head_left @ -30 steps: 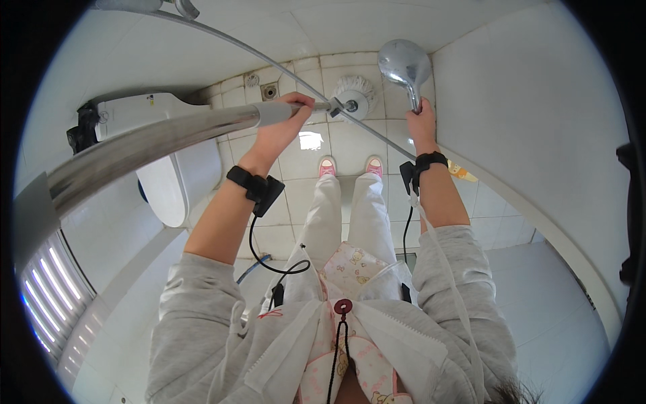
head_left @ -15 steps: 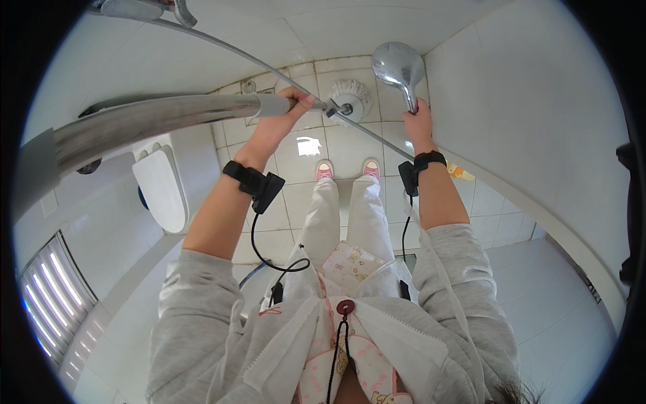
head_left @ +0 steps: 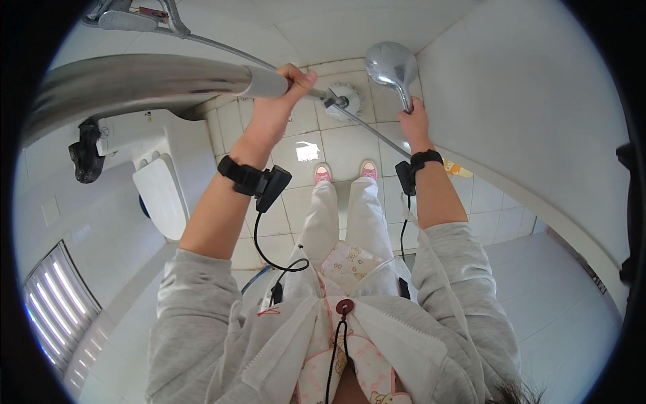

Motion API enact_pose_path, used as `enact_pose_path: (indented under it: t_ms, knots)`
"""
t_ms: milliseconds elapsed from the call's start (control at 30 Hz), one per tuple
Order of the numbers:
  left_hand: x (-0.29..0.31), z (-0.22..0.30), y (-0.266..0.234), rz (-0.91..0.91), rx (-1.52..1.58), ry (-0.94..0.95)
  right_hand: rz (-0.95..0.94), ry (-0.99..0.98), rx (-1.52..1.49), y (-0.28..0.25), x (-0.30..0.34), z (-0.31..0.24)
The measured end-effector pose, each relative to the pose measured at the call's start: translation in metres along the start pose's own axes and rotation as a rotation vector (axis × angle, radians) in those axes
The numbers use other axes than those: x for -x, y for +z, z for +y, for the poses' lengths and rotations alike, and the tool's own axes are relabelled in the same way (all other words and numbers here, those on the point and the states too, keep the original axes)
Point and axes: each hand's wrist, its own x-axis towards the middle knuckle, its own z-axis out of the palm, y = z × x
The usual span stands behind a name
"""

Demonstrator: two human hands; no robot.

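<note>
My left hand (head_left: 278,101) is wrapped round the metal pole of a mop (head_left: 161,79), just below a grey sleeve on it. The pole slants from close by at the left down to the white, stringy mop head (head_left: 356,99) on the tiled floor. In my right hand (head_left: 415,125) is the handle of a chrome shower head (head_left: 390,63), held up at the right of the mop head. A thin grey shower hose (head_left: 377,135) passes across the lower end of the pole and reaches toward my right wrist. Whether water runs cannot be made out.
A white toilet (head_left: 159,192) stands at the left, with a black bag-like thing (head_left: 87,151) near it. At the upper left is a chrome tap fixture (head_left: 128,19). A white partition (head_left: 531,94) rises at the right, beside a yellow item (head_left: 457,168) on the floor.
The near part of the mop pole has swung away from me, and my left hand has risen slightly. The mop head and shower head have shifted a little left.
</note>
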Motion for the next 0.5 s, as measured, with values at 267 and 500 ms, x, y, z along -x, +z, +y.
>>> enact_pose_path:
  t_ms: [267, 500]
  knots:
    - [0.001, 0.029, 0.004, -0.004, 0.106, 0.089, 0.003, 0.014, -0.008, -0.004, -0.001, 0.003]
    - [0.001, 0.045, 0.002, -0.037, 0.137, 0.139, 0.009, -0.006, 0.001, -0.001, -0.002, 0.007]
